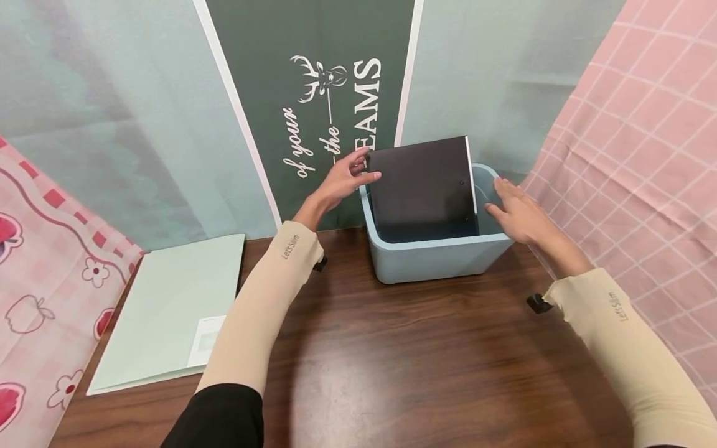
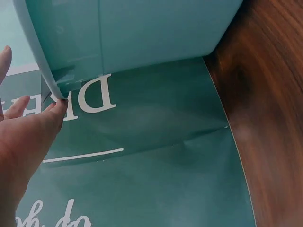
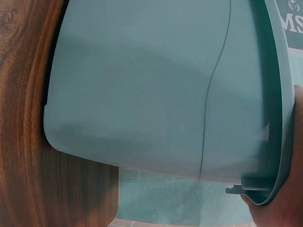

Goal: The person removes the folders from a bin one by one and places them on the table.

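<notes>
Spreads nearer left hand (image 1: 343, 178) at left edge of black folder (image 1: 422, 186); rests straight-fingered right hand (image 1: 520, 211) on blue bin (image 1: 434, 262) opposite.

- At eight o'clock, a cream left sleeve (image 1: 254, 311) is worn, marked "Let's Slim".
- At seven, black fabric (image 1: 224, 414) is worn.
- At four, a matching right sleeve (image 1: 633, 354) is worn, likewise marked.
- A black device (image 1: 320, 264) is worn at the left wrist's five; a second black device (image 1: 539, 303), at the right's eight.

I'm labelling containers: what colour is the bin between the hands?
The bin is greyish blue, clearest in the head view.
</notes>
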`<control>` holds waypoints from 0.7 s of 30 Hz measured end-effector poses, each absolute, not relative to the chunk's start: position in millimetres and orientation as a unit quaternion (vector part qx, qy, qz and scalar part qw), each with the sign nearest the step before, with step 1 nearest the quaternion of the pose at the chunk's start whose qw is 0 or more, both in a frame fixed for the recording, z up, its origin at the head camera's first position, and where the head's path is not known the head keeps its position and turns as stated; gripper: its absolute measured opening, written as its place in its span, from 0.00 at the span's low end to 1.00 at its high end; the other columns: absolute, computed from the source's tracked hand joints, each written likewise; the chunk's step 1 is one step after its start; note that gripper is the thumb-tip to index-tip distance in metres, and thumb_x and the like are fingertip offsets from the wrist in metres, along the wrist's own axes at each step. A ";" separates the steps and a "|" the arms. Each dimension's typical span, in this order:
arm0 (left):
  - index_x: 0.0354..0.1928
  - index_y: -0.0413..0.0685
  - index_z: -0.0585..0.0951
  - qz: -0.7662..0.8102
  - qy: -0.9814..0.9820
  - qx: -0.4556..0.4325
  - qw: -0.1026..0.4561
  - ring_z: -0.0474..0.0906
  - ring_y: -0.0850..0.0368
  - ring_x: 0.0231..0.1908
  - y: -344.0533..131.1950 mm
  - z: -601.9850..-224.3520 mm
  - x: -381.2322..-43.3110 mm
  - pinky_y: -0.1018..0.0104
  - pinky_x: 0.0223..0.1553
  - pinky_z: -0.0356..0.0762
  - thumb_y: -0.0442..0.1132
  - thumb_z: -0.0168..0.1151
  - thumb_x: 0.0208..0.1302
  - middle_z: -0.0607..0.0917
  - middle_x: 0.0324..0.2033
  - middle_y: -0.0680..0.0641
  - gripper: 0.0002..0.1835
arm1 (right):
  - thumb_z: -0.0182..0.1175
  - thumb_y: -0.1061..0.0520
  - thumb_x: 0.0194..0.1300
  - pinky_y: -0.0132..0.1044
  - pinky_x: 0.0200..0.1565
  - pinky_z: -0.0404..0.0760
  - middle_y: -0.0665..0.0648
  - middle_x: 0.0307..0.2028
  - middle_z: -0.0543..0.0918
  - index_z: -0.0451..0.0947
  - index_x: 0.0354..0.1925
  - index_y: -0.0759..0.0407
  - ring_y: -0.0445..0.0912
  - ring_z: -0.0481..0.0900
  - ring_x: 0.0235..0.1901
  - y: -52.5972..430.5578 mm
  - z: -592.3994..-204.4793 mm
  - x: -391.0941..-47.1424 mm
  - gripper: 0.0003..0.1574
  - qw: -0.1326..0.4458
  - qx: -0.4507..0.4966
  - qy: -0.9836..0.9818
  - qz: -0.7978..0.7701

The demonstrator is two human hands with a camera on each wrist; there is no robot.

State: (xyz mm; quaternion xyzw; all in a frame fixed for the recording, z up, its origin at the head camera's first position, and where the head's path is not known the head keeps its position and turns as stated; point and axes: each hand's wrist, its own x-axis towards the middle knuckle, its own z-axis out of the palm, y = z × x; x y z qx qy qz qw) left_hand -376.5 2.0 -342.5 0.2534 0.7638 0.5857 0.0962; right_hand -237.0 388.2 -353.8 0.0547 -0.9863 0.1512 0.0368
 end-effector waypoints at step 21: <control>0.82 0.47 0.63 0.562 0.775 0.272 0.094 0.68 0.48 0.76 19.5 -334.3 -381.7 0.57 0.74 0.68 0.42 0.73 0.69 0.67 0.80 0.45 0.44 | 0.45 0.47 0.85 0.62 0.80 0.42 0.76 0.81 0.45 0.38 0.82 0.73 0.69 0.43 0.82 380.7 -349.7 -237.3 0.47 0.025 0.033 -0.987 0.152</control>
